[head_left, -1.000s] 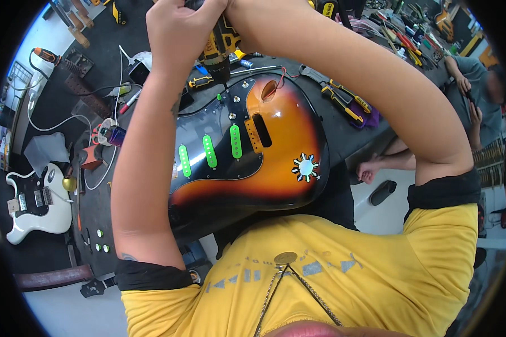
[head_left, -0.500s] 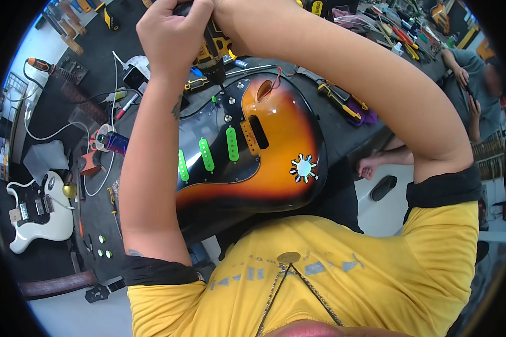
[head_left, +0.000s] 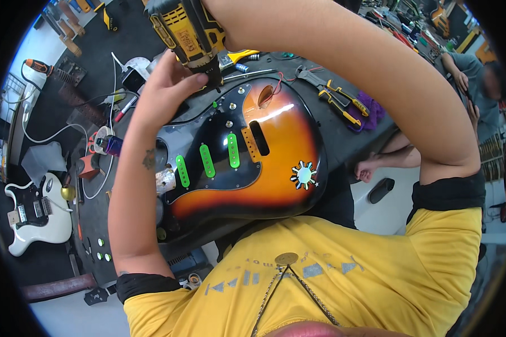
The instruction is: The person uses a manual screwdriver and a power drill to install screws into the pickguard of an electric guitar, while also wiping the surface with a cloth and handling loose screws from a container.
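Note:
My right hand point(head_left: 216, 22) grips the yellow-and-black drill point(head_left: 191, 39) at the top, its wrist running off toward the right. My left hand point(head_left: 171, 84) is lower, beside the drill's black chuck, thumb stretched toward it and fingers curled, their tips hidden. Under both arms lies the sunburst guitar body point(head_left: 295, 135), with a black pickguard point(head_left: 191, 140), green pickup covers point(head_left: 207, 160), small metal posts, a sun decal point(head_left: 305, 174) and red wires at an oval opening. The drill's tip is above the pickguard's upper part; whether it touches cannot be seen.
Pliers point(head_left: 334, 98) lie on a purple cloth point(head_left: 374, 109) right of the body. Left are a white guitar body point(head_left: 56, 219), cables, a screwdriver point(head_left: 39, 67) and small parts. Tools crowd the back right, where another person point(head_left: 478, 84) sits; a forearm and hand point(head_left: 365, 168) show below the bench edge.
My left hand has moved down from the top to beside the chuck, uncovering more of the drill. The drill has shifted slightly left and tilted.

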Action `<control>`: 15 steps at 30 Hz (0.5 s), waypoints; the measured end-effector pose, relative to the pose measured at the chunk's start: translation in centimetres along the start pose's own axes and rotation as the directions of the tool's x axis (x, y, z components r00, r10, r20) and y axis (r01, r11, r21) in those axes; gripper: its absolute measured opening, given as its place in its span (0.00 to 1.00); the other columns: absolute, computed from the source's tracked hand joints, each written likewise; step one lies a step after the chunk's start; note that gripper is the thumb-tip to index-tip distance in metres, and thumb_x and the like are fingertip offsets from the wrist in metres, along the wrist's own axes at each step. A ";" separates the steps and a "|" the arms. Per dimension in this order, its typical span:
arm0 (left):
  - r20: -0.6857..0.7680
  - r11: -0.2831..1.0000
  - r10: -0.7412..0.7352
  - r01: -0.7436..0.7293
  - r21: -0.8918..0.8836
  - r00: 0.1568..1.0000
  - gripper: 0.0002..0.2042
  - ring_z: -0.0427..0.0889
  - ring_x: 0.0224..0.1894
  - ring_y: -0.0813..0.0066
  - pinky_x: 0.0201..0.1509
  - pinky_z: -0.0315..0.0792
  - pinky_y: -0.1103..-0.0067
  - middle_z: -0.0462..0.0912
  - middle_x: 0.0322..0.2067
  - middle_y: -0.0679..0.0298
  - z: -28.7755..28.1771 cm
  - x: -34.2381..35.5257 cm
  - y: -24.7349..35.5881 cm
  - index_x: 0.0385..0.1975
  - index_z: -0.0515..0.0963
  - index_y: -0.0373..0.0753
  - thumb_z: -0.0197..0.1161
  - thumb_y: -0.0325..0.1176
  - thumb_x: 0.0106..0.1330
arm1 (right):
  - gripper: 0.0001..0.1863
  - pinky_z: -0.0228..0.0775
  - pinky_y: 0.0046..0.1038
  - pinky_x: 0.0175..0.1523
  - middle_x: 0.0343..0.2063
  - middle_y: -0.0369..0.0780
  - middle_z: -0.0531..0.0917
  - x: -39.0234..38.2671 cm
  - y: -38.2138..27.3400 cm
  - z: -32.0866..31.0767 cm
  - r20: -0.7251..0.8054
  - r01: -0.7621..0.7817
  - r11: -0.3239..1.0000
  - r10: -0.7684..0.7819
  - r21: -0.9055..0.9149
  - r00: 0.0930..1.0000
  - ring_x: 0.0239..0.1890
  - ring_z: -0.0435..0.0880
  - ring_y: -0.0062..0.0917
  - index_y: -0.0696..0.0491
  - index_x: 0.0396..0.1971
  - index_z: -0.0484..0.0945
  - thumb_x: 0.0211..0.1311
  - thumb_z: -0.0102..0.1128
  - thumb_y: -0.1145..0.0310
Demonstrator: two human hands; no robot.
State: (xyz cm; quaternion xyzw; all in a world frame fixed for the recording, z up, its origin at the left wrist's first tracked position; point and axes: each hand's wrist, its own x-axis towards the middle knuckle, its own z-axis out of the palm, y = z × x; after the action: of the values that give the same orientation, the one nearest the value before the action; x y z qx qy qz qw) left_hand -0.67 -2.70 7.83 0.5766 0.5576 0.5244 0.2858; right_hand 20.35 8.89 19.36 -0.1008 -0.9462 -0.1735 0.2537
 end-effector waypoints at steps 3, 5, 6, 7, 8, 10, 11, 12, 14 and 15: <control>0.001 0.998 -0.031 0.031 -0.049 1.000 0.24 0.84 0.52 0.74 0.56 0.78 0.77 0.84 0.53 0.60 0.6 -0.7 -2.8 0.63 0.71 0.34 0.71 0.29 0.69 | 0.21 0.83 0.36 0.36 0.28 0.49 0.88 0.3 -0.5 0.4 0.036 0.035 0.998 -0.033 -0.043 0.999 0.34 0.91 0.41 0.64 0.45 0.72 0.56 0.67 0.69; 0.011 0.997 -0.034 0.034 -0.067 0.999 0.24 0.85 0.51 0.74 0.56 0.79 0.77 0.85 0.52 0.60 0.5 -0.8 -4.4 0.62 0.71 0.34 0.72 0.32 0.70 | 0.21 0.82 0.36 0.35 0.28 0.49 0.88 0.7 -0.6 1.3 0.043 0.027 0.999 -0.025 -0.041 0.999 0.34 0.91 0.41 0.64 0.45 0.72 0.56 0.67 0.70; 0.049 0.990 -0.081 0.086 -0.112 0.995 0.23 0.85 0.52 0.74 0.56 0.80 0.76 0.85 0.52 0.60 0.3 -0.9 -5.8 0.61 0.72 0.34 0.72 0.33 0.71 | 0.21 0.82 0.36 0.35 0.28 0.49 0.88 0.9 -0.8 1.6 0.054 0.014 0.999 -0.012 -0.038 0.998 0.34 0.91 0.42 0.65 0.45 0.72 0.56 0.67 0.70; 0.096 0.977 -0.127 0.141 -0.159 0.987 0.22 0.85 0.52 0.73 0.57 0.80 0.75 0.85 0.51 0.60 0.5 -0.9 -6.2 0.60 0.73 0.34 0.71 0.35 0.71 | 0.21 0.82 0.36 0.35 0.28 0.49 0.88 0.9 -0.8 1.4 0.057 0.014 0.999 -0.011 -0.041 0.998 0.34 0.91 0.42 0.65 0.45 0.72 0.56 0.67 0.70; 0.119 0.970 -0.132 0.152 -0.188 0.984 0.19 0.86 0.51 0.71 0.57 0.81 0.73 0.86 0.51 0.60 0.6 -1.1 -6.2 0.59 0.74 0.34 0.67 0.35 0.74 | 0.20 0.82 0.36 0.35 0.28 0.49 0.88 0.9 -0.9 1.1 0.053 0.019 0.999 -0.017 -0.043 0.998 0.34 0.91 0.42 0.64 0.45 0.72 0.56 0.67 0.70; 0.122 0.976 -0.110 0.131 -0.176 0.986 0.19 0.86 0.53 0.68 0.59 0.81 0.71 0.86 0.52 0.57 0.6 -0.8 -6.9 0.60 0.72 0.34 0.65 0.36 0.76 | 0.20 0.82 0.36 0.35 0.28 0.49 0.88 1.0 -1.0 1.1 0.052 0.025 0.999 -0.023 -0.044 0.998 0.34 0.91 0.42 0.64 0.45 0.72 0.57 0.67 0.70; 0.123 0.981 -0.091 0.110 -0.160 0.988 0.19 0.87 0.54 0.64 0.60 0.81 0.69 0.86 0.54 0.55 0.6 -0.8 -7.0 0.61 0.71 0.33 0.62 0.36 0.78 | 0.20 0.82 0.36 0.35 0.28 0.49 0.88 1.1 -1.0 1.2 0.061 0.016 0.998 -0.013 -0.054 0.998 0.34 0.91 0.42 0.64 0.44 0.72 0.56 0.67 0.70; 0.122 0.980 -0.093 0.112 -0.162 0.988 0.19 0.87 0.54 0.64 0.60 0.81 0.69 0.86 0.54 0.55 0.7 -1.1 -7.1 0.61 0.71 0.33 0.62 0.36 0.78 | 0.20 0.82 0.36 0.35 0.28 0.49 0.88 1.2 -1.0 1.4 0.069 0.008 0.998 -0.003 -0.064 0.998 0.34 0.91 0.42 0.64 0.44 0.72 0.56 0.67 0.70; 0.036 0.972 -0.176 0.180 -0.153 0.984 0.14 0.88 0.48 0.70 0.55 0.82 0.73 0.87 0.49 0.59 1.7 -1.5 -5.9 0.58 0.74 0.34 0.60 0.33 0.79 | 0.20 0.82 0.36 0.35 0.28 0.49 0.88 1.1 -0.9 1.6 0.059 0.002 0.998 0.001 -0.058 0.998 0.34 0.91 0.42 0.63 0.44 0.72 0.56 0.67 0.70; 0.039 0.972 -0.173 0.177 -0.155 0.984 0.14 0.88 0.48 0.70 0.55 0.82 0.73 0.87 0.49 0.59 1.7 -1.3 -6.1 0.58 0.74 0.34 0.60 0.33 0.79 | 0.20 0.82 0.36 0.35 0.28 0.49 0.88 1.0 -0.8 1.6 0.049 -0.002 0.999 0.004 -0.049 0.999 0.34 0.91 0.42 0.63 0.44 0.72 0.56 0.67 0.71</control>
State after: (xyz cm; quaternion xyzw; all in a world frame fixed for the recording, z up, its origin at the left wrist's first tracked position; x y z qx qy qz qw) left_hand -1.02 -2.14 1.40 0.5073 0.5594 0.5324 0.3824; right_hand 18.54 8.90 18.37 -0.1125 -0.9475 -0.1937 0.2282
